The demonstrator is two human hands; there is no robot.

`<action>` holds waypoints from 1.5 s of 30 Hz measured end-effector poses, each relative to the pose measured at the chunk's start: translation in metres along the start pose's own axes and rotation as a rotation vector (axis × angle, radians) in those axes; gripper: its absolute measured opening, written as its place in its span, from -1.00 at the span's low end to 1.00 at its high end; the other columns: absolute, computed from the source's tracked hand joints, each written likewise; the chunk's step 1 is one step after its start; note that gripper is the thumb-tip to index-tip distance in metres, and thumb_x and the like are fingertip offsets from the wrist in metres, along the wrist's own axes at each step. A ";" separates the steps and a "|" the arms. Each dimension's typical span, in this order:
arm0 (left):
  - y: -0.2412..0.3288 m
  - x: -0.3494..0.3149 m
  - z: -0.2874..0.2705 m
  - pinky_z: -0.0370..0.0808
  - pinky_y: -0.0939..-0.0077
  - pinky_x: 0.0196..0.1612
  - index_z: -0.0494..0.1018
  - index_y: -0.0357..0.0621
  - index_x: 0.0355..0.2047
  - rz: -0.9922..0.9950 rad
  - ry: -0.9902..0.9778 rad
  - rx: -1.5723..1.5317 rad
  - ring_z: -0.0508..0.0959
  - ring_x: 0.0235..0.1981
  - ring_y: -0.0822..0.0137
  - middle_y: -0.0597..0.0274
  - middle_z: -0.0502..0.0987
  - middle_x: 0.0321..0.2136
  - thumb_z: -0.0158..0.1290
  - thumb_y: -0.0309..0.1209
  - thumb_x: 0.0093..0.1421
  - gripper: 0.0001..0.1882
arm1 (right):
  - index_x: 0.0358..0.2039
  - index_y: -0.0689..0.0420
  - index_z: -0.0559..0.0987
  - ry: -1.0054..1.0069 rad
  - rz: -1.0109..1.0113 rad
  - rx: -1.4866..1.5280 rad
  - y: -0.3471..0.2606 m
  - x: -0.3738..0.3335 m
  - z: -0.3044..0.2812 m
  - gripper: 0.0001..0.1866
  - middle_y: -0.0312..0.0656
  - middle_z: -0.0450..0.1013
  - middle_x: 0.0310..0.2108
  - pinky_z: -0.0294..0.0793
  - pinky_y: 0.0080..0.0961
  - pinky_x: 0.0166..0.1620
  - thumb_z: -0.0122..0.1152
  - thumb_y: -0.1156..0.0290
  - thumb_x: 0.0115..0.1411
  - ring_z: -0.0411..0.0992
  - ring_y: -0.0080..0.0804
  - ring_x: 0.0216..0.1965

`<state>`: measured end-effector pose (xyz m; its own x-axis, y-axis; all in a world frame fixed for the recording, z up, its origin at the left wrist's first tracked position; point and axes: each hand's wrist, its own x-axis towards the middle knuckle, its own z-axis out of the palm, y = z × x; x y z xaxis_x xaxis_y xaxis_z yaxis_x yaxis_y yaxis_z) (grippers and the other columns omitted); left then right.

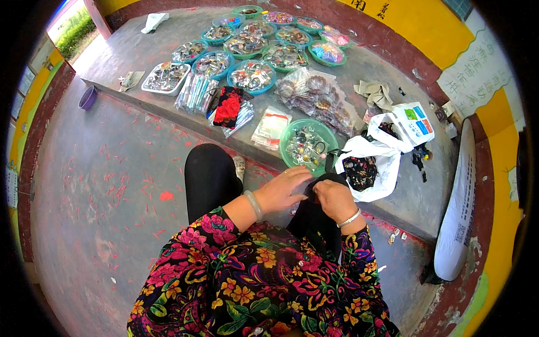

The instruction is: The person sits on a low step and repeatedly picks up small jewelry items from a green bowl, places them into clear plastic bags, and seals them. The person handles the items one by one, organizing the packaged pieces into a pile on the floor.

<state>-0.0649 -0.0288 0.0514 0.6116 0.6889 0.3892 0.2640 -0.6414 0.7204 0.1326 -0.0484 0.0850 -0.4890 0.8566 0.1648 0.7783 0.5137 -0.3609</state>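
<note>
My left hand [285,188], with a bangle at the wrist, hovers over my black-trousered right leg, its fingers stretched out and apart from the thumb. Close beside it, my right hand [335,199] has its fingers curled in a pinch over the knee; what they hold is too small or hidden to name. Just beyond both hands stands a green plastic basin [284,147] of small metal and coloured trinkets in clear wrapping. To its right, a white plastic bag [385,178] gapes around dark, colour-speckled pieces [360,172].
Several basins [252,90] of packaged trinkets crowd the raised concrete ledge [163,104]. A white tray [147,87], a red-and-black floral pouch [228,106], clear packets [272,127] and bagged round items [317,95] lie nearer. A purple bucket [88,98] stands left; a long white-wrapped bundle [453,224] leans right.
</note>
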 end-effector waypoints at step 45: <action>-0.002 -0.006 0.001 0.30 0.83 -0.57 0.47 -0.19 -0.22 -0.787 0.095 -1.270 0.39 -0.53 0.67 0.36 0.51 -0.35 0.03 -0.42 0.10 -0.78 | -0.59 0.25 0.56 0.158 0.606 1.118 -0.006 -0.004 0.039 -0.93 -0.38 0.44 -0.63 0.28 -0.76 -0.48 0.24 0.52 -0.06 0.31 -0.72 -0.58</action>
<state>-0.0684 -0.0320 0.0475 0.5622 0.7600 -0.3262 -0.3436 0.5734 0.7437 0.1144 -0.0568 0.0511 -0.0629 0.9742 -0.2168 0.0693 -0.2125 -0.9747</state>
